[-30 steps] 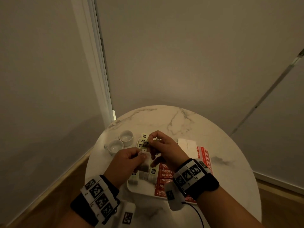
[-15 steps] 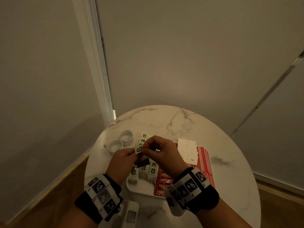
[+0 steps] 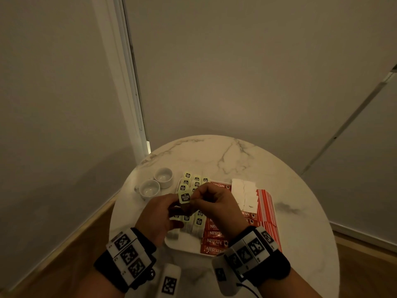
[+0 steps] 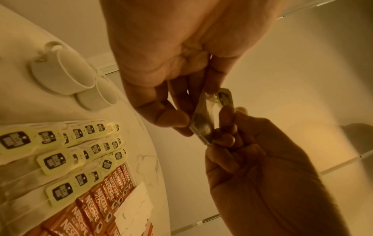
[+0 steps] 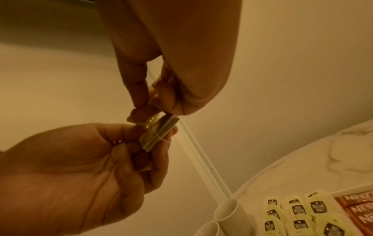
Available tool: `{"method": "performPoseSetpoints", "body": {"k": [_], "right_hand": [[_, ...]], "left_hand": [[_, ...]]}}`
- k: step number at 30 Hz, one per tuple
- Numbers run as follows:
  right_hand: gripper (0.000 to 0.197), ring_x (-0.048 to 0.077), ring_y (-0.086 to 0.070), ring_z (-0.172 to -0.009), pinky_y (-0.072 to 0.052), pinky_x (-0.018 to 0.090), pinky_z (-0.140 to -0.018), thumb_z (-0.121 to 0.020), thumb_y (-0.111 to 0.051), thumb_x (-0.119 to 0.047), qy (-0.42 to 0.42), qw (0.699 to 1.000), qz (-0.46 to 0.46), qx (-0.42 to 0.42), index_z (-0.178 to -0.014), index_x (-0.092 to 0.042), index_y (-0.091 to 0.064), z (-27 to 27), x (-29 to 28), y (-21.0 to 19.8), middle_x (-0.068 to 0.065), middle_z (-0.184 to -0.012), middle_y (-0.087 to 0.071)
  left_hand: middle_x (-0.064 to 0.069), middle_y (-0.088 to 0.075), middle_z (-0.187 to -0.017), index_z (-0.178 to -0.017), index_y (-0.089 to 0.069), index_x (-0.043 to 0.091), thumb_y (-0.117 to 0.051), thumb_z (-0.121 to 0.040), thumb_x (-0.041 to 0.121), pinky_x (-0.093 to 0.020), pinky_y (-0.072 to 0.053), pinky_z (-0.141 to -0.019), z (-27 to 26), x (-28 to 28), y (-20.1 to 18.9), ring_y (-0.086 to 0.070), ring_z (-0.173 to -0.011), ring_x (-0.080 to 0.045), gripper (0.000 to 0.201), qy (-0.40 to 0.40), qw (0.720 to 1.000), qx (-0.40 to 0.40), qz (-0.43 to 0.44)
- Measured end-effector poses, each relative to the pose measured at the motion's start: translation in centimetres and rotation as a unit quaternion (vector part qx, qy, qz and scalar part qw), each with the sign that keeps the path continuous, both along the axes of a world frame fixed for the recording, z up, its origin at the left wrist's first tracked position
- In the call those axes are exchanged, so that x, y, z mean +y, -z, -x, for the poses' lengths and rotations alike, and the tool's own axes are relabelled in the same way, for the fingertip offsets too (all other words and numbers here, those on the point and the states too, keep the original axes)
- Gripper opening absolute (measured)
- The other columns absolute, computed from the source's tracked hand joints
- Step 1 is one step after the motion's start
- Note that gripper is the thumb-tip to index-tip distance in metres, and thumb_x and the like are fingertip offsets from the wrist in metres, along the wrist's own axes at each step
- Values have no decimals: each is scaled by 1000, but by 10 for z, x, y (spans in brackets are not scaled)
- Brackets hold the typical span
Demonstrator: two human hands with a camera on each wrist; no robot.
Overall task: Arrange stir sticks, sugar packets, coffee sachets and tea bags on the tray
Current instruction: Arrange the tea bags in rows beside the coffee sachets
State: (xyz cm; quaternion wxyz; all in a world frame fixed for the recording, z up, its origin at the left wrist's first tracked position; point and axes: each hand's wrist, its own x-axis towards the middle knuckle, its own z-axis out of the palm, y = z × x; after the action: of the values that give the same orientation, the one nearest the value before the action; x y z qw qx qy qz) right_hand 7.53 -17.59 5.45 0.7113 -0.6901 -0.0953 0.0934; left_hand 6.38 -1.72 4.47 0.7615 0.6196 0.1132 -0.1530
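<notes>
Above a round marble table (image 3: 247, 160), both hands pinch one tea bag (image 4: 203, 123) — left hand (image 3: 156, 216) on the bag's body, right hand (image 3: 214, 203) on its pale-yellow tag (image 3: 185, 198), held clear of the tray (image 3: 184, 244). On the tray below: rows of tea bags (image 3: 194, 181) w/ red coffee sachets (image 3: 214, 235) beside them, then white sugar packets (image 3: 245, 194) & striped stir sticks (image 3: 266, 207) — two white cups (image 3: 156, 183) stand left of it.
</notes>
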Motion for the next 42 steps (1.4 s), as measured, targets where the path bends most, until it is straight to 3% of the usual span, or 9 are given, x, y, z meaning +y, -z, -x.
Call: {"method": "performPoseSetpoints", "body": {"k": [8, 13, 16, 20, 26, 29, 34, 37, 42], "right_hand": [[8, 26, -66, -81, -57, 44, -77, -79, -74, -11, -38, 983, 165, -70, -78, -18, -70, -2, -3, 0, 6, -82, -70], [15, 18, -65, -83, -57, 43, -75, -73, -67, -43, -19, 971, 221, -90, -79, -30, -68, -2, -1, 1, -1, -83, -67], [7, 16, -65, -81, -57, 40, -75, -75, -66, -33, 20, 972, 217, -89, -79, -29, -62, -3, -2, 2, -2, -82, -65], [16, 5, -63, -73, -54, 19, -67, -84, -70, -16, 37, 955, 269, -120, -83, -27, -58, -1, 0, 3, -5, -80, -65], [5, 6, -66, -72, -58, 25, -71, -86, -66, -19, 43, 943, 321, -76, -82, -19, -63, -6, 0, 10, -4, -80, -67], [10, 10, -67, -72, -58, 24, -71, -91, -61, -16, 39, 963, 266, -8, -81, -14, -62, -7, 0, 5, -2, -79, -67], [14, 33, -66, -74, -54, 51, -83, -91, -59, -13, 50, 981, 156, 99, -82, -5, -64, -8, -1, 2, 4, -74, -72], [12, 18, -67, -68, -55, 47, -82, -90, -59, -10, 24, 985, 135, 103, -82, -4, -66, -6, -3, -1, 6, -74, -72], [15, 21, -68, -74, -57, 29, -74, -90, -56, 0, 10, 986, 151, 65, -86, -6, -70, -4, -3, 0, 7, -81, -72]], "left_hand": [[-17, -63, -85, -99, -64, -2, -36, -93, 21, -32, -40, -55, -2, -6, 0, -58, -71, -22, 36, -15, 994, 59, 92], [-13, -67, -98, -98, -65, 9, -53, -93, 6, -39, -55, -69, -3, -1, 8, -68, -87, -23, 14, 47, 995, -48, -71], [-9, -68, -92, -94, -64, 9, -51, -91, -6, -23, -54, -59, -3, -1, 9, -70, -82, -10, 21, 61, 986, -82, -132], [-21, -66, -93, -100, -65, -1, -45, -96, 7, -32, -51, -54, -9, -4, 11, -67, -88, -28, 22, 21, 998, -36, -51], [-25, -62, -103, -107, -63, -5, -47, -96, 5, -30, -55, -58, -13, 0, 20, -66, -91, -31, 23, 47, 994, -54, -77], [-14, -64, -101, -101, -65, 9, -49, -96, 8, -38, -56, -72, -11, 4, 19, -64, -86, -26, 17, 58, 993, -61, -79], [-10, -71, -102, -109, -67, 15, -50, -91, 25, -46, -54, -80, -12, 10, 22, -65, -95, -31, 26, 109, 984, -94, -104], [-6, -71, -95, -103, -67, 14, -47, -83, 34, -45, -55, -79, -14, 11, 26, -66, -88, -25, 35, 126, 970, -130, -161], [-5, -68, -87, -95, -67, 8, -49, -86, 30, -32, -55, -70, -14, 7, 29, -66, -81, -18, 30, 120, 952, -203, -194]]}}
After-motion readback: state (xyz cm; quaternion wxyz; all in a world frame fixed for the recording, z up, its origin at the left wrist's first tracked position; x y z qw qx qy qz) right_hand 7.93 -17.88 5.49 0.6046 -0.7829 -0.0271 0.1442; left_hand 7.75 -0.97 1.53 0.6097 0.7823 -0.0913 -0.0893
